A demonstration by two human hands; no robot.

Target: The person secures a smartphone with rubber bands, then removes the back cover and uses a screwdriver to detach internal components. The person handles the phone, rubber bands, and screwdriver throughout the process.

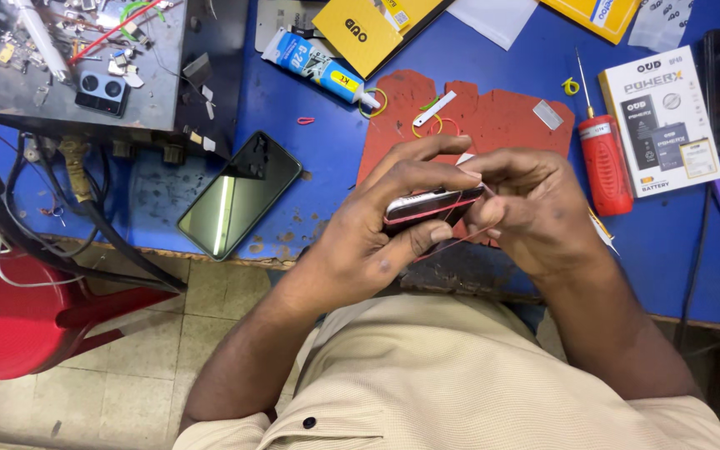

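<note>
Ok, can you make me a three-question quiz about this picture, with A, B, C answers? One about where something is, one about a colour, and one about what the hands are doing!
1. Where does the loose phone lie?
A. on the blue table
B. on the floor
C. on the red chair

2. What colour is the screwdriver handle?
A. green
B. red
C. white

3. What holds the small phone?
A. nothing
B. one hand
C. both hands

Answers: 1 A, it rests flat near the table's edge. 2 B, its thick handle is red. 3 C, the left hand and right hand both grip it.
</note>
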